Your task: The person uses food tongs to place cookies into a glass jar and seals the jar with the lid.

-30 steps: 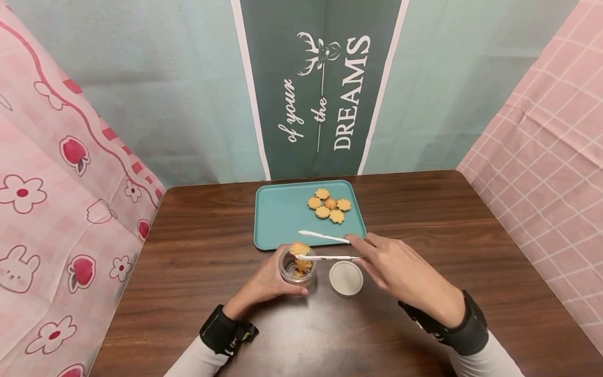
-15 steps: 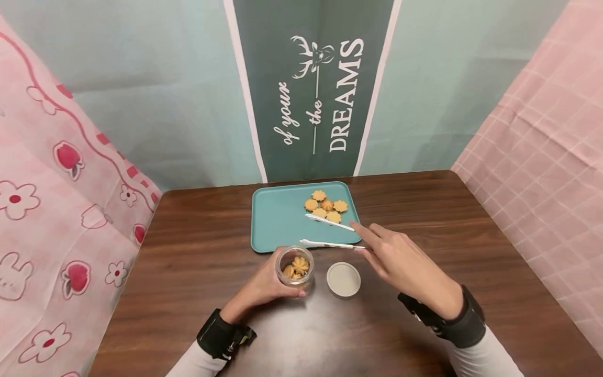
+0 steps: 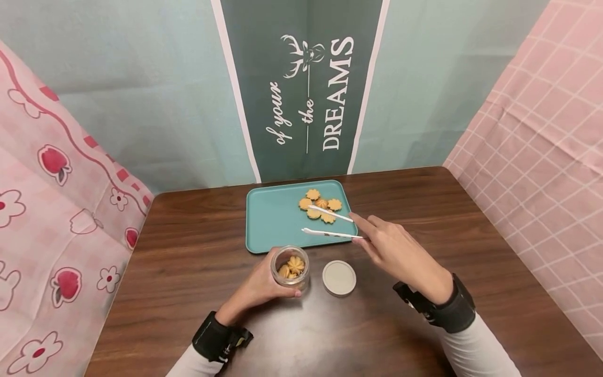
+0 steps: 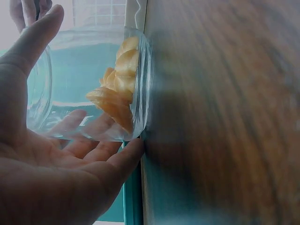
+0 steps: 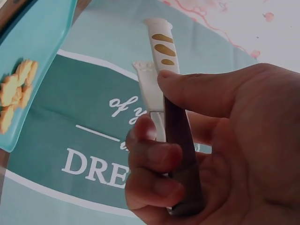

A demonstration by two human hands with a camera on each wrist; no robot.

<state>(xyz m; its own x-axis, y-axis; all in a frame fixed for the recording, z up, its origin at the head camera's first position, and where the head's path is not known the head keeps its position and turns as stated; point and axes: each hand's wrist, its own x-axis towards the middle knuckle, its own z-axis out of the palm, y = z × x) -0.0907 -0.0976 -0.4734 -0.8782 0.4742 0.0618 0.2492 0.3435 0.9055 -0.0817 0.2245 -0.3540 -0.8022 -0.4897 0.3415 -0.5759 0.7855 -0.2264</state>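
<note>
With fingers and thumb curled round its side, my left hand (image 3: 261, 283) holds a clear glass jar (image 3: 303, 285) upright on the table. Several flower-shaped cookies (image 4: 124, 77) lie at the bottom of the jar. My right hand (image 3: 400, 251) grips a pair of tongs (image 3: 332, 234) with white tips and a dark handle. The tong arms stand apart with nothing between them. They hang over the teal tray (image 3: 270, 225), the upper arm in front of several cookies (image 3: 313, 194) grouped at its right side.
A round, pale lid (image 3: 339, 277) lies on the wooden table (image 3: 188, 235), right of the jar. A green curtain (image 3: 179, 104) hangs behind the table, and pink cloths (image 3: 532, 131) hang at both sides.
The tongs have let go of a cookie, which now lies in the jar. My right hand has carried them away from the jar to over the tray. The left hand still holds the jar.
</note>
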